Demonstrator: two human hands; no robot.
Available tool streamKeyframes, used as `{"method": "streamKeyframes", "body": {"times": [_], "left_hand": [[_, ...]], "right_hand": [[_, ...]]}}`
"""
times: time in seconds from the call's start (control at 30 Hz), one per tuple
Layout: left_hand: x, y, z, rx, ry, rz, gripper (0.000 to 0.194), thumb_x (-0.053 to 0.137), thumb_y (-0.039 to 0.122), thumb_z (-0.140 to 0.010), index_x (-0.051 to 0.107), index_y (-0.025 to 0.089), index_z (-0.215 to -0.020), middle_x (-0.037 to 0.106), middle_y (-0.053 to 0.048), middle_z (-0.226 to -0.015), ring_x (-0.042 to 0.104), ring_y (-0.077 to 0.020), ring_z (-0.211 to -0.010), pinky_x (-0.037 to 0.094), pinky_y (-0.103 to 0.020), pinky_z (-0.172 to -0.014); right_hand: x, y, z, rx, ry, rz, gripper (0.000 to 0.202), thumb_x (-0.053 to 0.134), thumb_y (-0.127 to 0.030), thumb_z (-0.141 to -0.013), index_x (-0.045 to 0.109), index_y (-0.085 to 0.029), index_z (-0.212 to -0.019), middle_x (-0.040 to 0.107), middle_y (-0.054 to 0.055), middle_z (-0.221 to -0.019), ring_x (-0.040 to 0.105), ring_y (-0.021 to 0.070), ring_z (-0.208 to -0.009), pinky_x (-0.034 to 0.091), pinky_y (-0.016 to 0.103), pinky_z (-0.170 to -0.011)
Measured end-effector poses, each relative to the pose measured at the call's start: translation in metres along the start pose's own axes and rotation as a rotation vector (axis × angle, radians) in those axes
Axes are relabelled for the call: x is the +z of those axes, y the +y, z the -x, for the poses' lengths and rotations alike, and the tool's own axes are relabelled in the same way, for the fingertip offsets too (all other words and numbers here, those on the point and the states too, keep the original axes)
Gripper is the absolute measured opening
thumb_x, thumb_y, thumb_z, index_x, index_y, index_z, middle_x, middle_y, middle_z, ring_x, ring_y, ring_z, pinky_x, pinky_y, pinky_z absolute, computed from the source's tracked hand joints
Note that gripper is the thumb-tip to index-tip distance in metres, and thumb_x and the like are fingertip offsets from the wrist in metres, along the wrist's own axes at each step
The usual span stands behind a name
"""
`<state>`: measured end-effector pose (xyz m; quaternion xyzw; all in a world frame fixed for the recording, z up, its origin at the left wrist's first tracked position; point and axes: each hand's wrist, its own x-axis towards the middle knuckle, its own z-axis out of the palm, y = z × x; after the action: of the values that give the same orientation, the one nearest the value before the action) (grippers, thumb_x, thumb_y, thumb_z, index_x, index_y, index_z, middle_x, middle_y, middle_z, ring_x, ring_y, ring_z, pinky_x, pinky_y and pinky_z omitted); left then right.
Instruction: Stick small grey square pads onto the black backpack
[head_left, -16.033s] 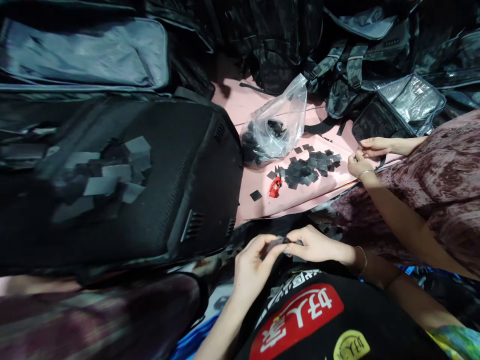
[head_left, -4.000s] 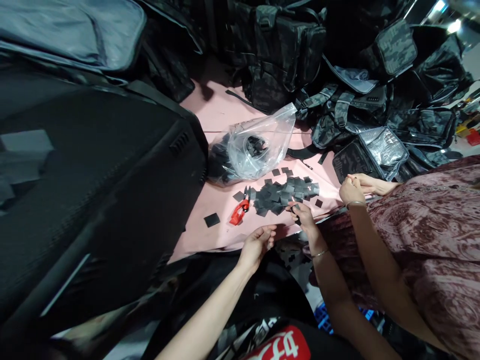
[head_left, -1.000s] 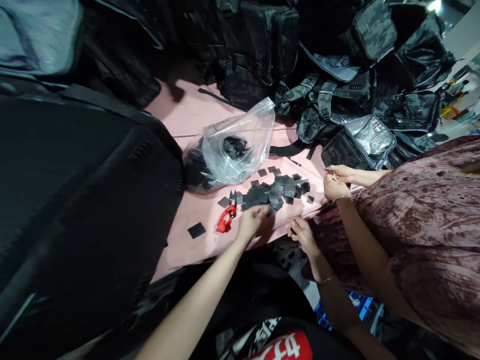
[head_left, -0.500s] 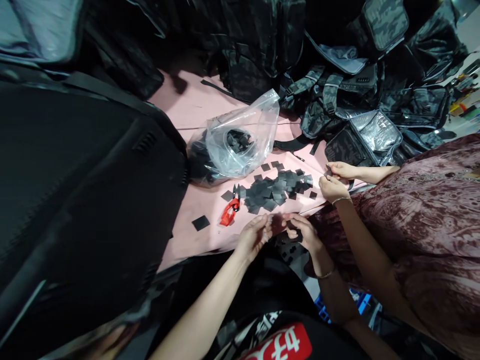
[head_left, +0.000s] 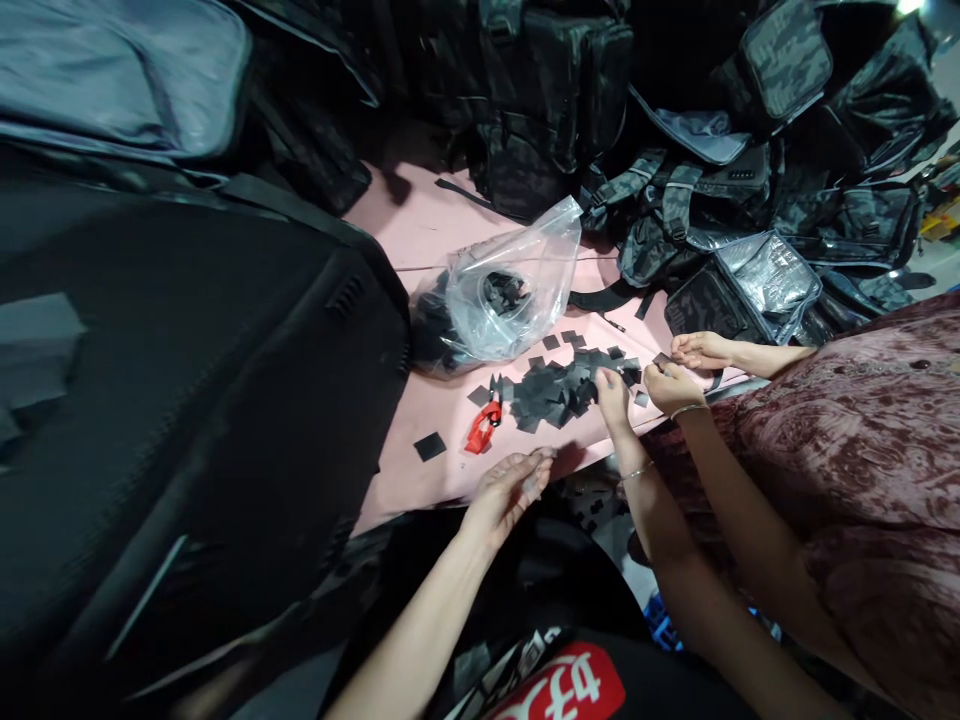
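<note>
A loose pile of small black squares [head_left: 551, 390], thin and flat, lies on the pink table cover [head_left: 394, 480]. At the pile's right end is my right hand [head_left: 613, 402], its fingers closed against the squares; whatever they grip is hidden. My left hand [head_left: 508, 492] hovers over the table's front edge, palm turned inward and fingers curled towards the thumb; I cannot make out anything in it. Left of the pile lie thread snips [head_left: 486, 420] with red wrapping on the handles. One black square [head_left: 430, 446] lies apart on the left.
A clear plastic bag [head_left: 487, 320] of black pieces stands behind the pile. A large black bag [head_left: 187, 400] fills the left side. Camouflage backpacks [head_left: 540, 110] line the back. At right, a co-worker's hands [head_left: 675, 385] hold a small black square [head_left: 661, 360].
My right hand has moved away from my left hand, forward and right onto the pile. My left hand stays near the table edge. The whole view has shifted slightly.
</note>
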<state>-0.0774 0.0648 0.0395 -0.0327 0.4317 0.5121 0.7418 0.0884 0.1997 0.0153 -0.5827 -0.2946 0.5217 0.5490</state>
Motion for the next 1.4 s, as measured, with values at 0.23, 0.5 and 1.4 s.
{"method": "streamKeyframes", "body": {"times": [0.23,0.5,1.4], "left_hand": [[-0.001,-0.006,-0.002,0.006,-0.057,-0.011,0.020,0.055,-0.004,-0.067,0.065,0.009,-0.079,0.063,-0.005,-0.067,0.058,-0.0090,-0.055,0.051,-0.017,-0.051],[-0.003,-0.014,0.012,-0.013,-0.172,-0.082,0.006,0.056,0.015,-0.065,0.059,0.011,-0.063,0.053,-0.002,-0.062,0.047,-0.0086,-0.053,0.043,-0.018,-0.046],[0.005,-0.043,0.021,0.530,-0.089,-1.039,0.020,0.071,0.036,-0.062,0.066,0.018,-0.070,0.054,0.002,-0.055,0.045,-0.0136,-0.055,0.036,-0.025,-0.058]], "right_hand": [[-0.037,0.023,0.062,0.323,-0.095,-0.203,0.010,0.047,-0.014,-0.076,0.051,-0.017,-0.068,0.056,0.002,-0.064,0.059,0.0128,-0.063,0.053,0.032,-0.071],[-0.048,0.019,0.133,0.493,-0.488,-0.418,0.051,0.049,0.003,-0.062,0.058,-0.015,-0.108,0.062,0.011,-0.114,0.056,0.0197,-0.111,0.038,0.040,-0.101],[-0.049,0.031,0.138,0.194,-0.301,0.329,0.046,0.048,-0.061,-0.076,0.046,-0.018,-0.061,0.040,-0.006,-0.040,0.033,0.0049,-0.032,0.017,0.018,-0.031]]}}
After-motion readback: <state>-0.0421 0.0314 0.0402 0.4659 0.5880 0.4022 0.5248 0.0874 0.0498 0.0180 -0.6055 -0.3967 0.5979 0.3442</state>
